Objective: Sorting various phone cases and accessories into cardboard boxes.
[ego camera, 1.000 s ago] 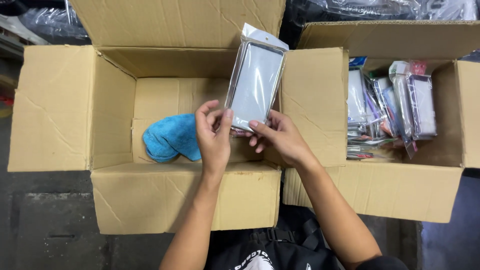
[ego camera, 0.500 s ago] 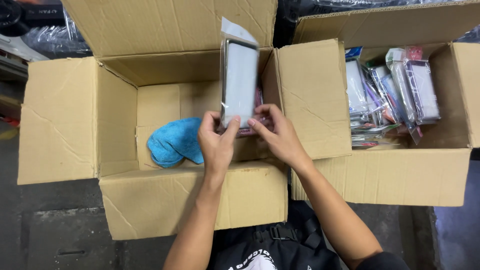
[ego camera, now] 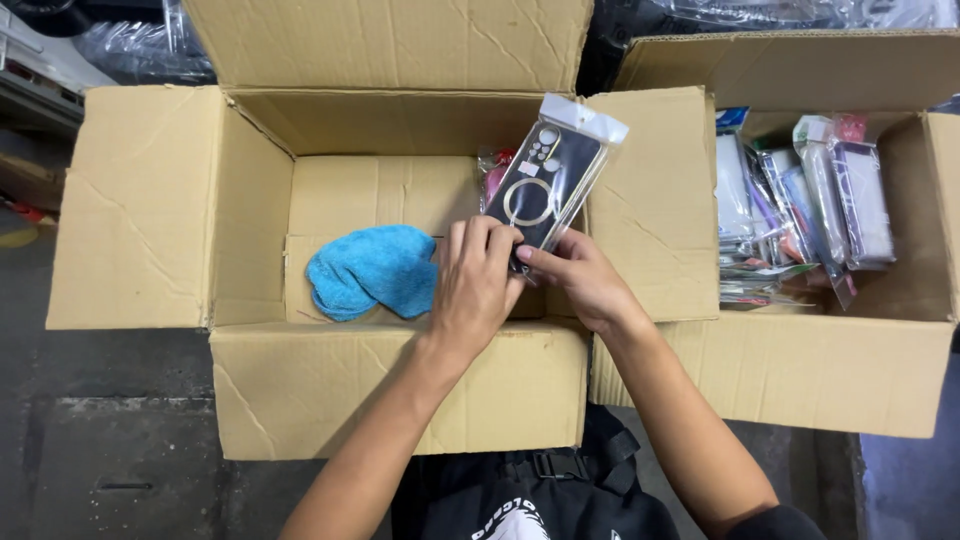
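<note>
grip: left hand (ego camera: 478, 283) and right hand (ego camera: 580, 280) both pinched the case (ego camera: 545, 180) by its bottom end
case: tilted above box (ego camera: 250, 200), near cloth (ego camera: 375, 270)
risk: slick sleeve, end-only hold; could slip

A black phone case (ego camera: 545, 188) with a ring on its back, sealed in clear plastic, stands tilted above the open box.
</note>
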